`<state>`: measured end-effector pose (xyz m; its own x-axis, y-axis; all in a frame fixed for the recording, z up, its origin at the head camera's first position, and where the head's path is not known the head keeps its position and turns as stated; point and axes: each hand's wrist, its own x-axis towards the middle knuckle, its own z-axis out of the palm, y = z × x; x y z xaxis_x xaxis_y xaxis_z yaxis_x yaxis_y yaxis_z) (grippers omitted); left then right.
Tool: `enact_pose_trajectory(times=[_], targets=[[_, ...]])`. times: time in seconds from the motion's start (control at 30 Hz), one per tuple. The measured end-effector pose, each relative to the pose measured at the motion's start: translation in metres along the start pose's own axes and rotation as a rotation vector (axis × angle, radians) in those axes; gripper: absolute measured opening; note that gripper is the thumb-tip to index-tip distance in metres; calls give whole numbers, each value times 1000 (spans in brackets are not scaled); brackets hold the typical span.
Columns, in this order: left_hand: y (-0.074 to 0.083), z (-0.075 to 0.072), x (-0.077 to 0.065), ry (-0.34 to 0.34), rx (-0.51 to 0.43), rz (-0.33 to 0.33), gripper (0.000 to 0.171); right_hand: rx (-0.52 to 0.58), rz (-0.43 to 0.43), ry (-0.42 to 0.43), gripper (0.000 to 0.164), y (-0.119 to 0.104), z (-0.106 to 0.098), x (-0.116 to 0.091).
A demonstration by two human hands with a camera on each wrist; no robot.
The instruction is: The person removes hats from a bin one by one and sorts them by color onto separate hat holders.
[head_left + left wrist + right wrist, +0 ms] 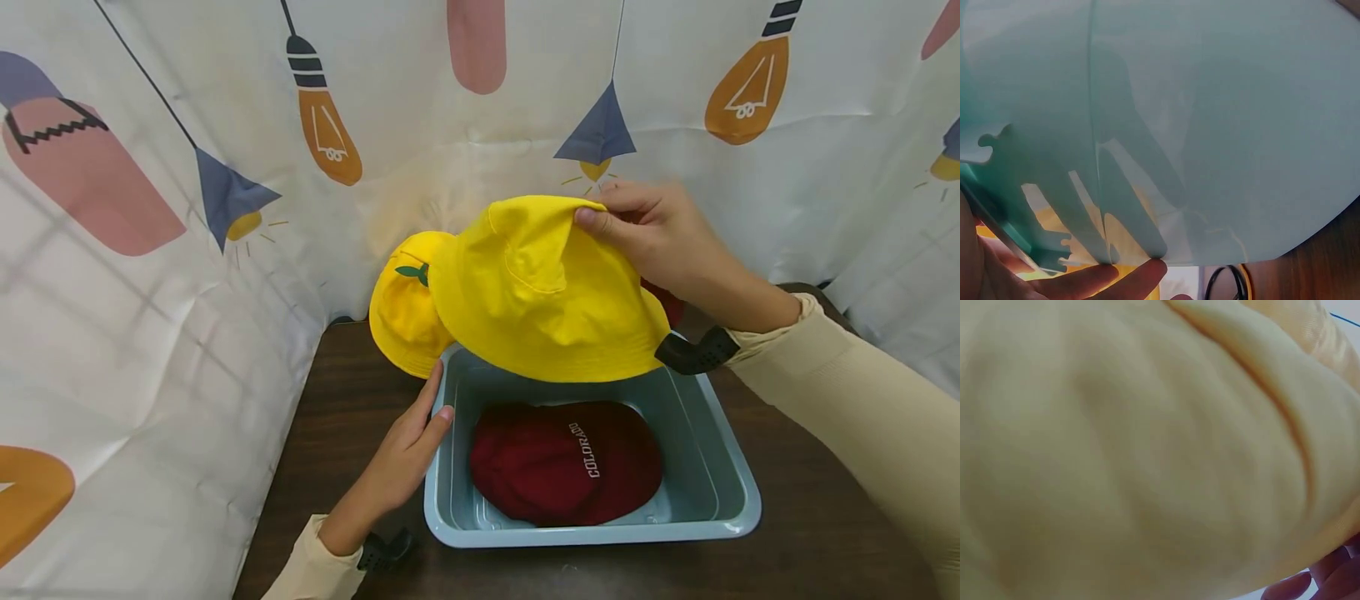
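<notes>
My right hand (pixel 660 233) pinches the crown of a yellow bucket hat (pixel 547 292), holding it up over the back of a light blue plastic bin (pixel 592 536). In the right wrist view, the pale yellow fabric of the hat (pixel 1147 456) fills most of the picture, with some fingertips at the lower right corner. Inside the bin lies a dark red cap (pixel 525 467) lettered COLORADO. My left hand (pixel 401 458) grips the bin's left side, thumb at the rim. Its fingers lie along the outer wall (pixel 1241 125) in the left wrist view.
Behind the bin's left back corner is another yellow hat (pixel 408 308) with a green leaf. A red item (pixel 669 304) is mostly hidden behind the raised hat. The dark wooden table (pixel 322 425) meets a printed white curtain (pixel 420 125). Cables (pixel 1238 281) show below the left hand's view.
</notes>
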<state>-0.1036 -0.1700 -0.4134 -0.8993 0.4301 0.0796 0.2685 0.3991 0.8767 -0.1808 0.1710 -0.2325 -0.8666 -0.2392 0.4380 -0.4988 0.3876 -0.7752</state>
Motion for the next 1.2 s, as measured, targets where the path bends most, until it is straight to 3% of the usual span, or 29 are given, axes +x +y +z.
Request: enact_pose_trajectory(times=[0.1,0.3,0.63,0.9,1.2], targets=[[-1,0,0,3,9,-6,65,9,16,15,25,-4,4,10],[-1,0,0,4,14,15,65,-12,-44,44,22,-7,18,32],[-1,0,-1,-1,-9,14,65,66,-99,32,21,-7,55,70],[-1,1,-2,4,-4,15,65,-9,-203,0,25,-7,82,96],[0,1,-1,3,-4,-2,65,-44,-300,74,24,8,117,119]])
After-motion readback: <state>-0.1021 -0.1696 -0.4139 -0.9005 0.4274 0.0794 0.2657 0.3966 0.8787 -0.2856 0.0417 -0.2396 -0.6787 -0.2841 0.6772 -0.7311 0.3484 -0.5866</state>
